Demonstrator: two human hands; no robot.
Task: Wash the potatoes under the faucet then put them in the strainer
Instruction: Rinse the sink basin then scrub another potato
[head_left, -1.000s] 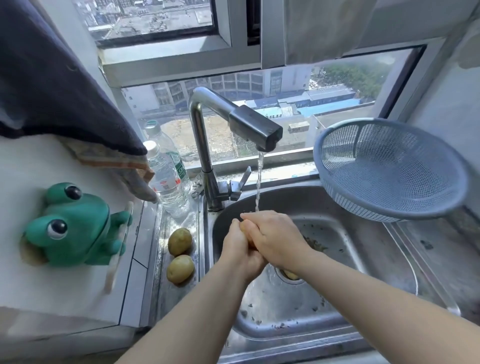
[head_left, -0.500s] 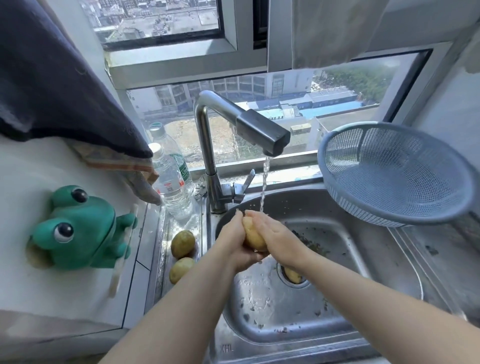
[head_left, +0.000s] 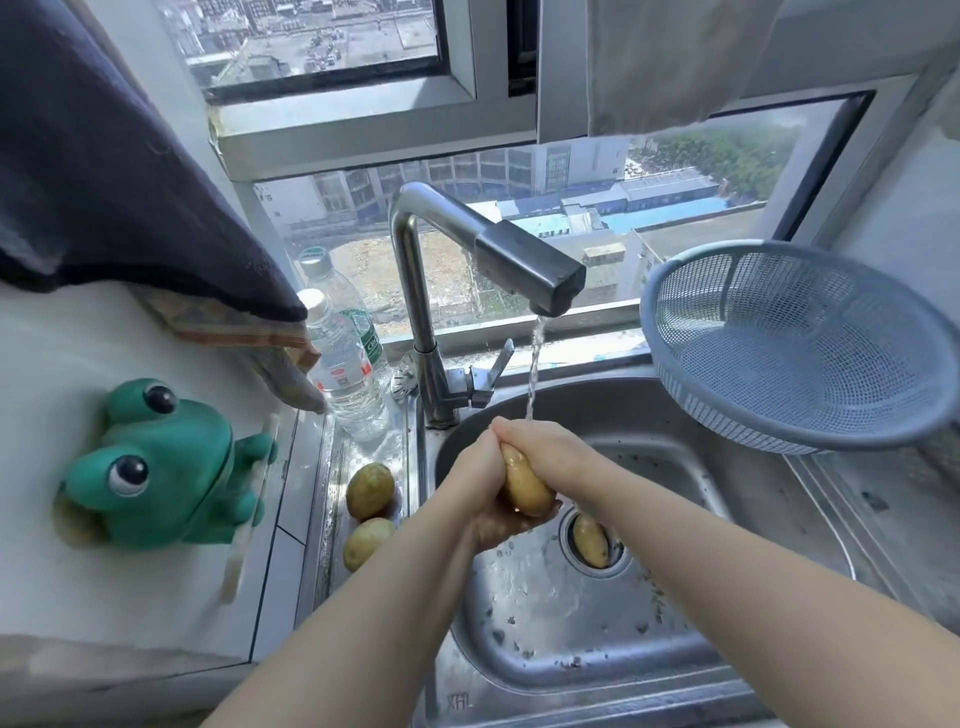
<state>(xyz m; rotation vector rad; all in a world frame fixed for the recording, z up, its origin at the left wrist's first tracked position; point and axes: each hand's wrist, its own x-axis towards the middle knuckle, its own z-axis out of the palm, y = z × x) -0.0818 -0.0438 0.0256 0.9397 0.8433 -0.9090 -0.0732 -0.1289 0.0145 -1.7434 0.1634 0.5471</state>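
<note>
Here, left hand (head_left: 475, 499) and right hand (head_left: 553, 452) curl their fingers round a wet potato (head_left: 525, 488) under the faucet (head_left: 530, 265) stream, so it may slip below them into the sink (head_left: 571, 649), short of the strainer (head_left: 645, 317) to their right.

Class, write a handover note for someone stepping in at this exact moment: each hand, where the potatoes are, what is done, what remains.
Left hand and right hand: both grip one potato under the faucet stream, over the sink.
Ledge potatoes: two, left of the sink.
Drain potato: lies in the sink's drain.
Strainer: right of the sink, no potatoes in it.
Done: none delivered; one wash under way.
Left: finish it, place it in the strainer, then wash and move the other three.
</note>
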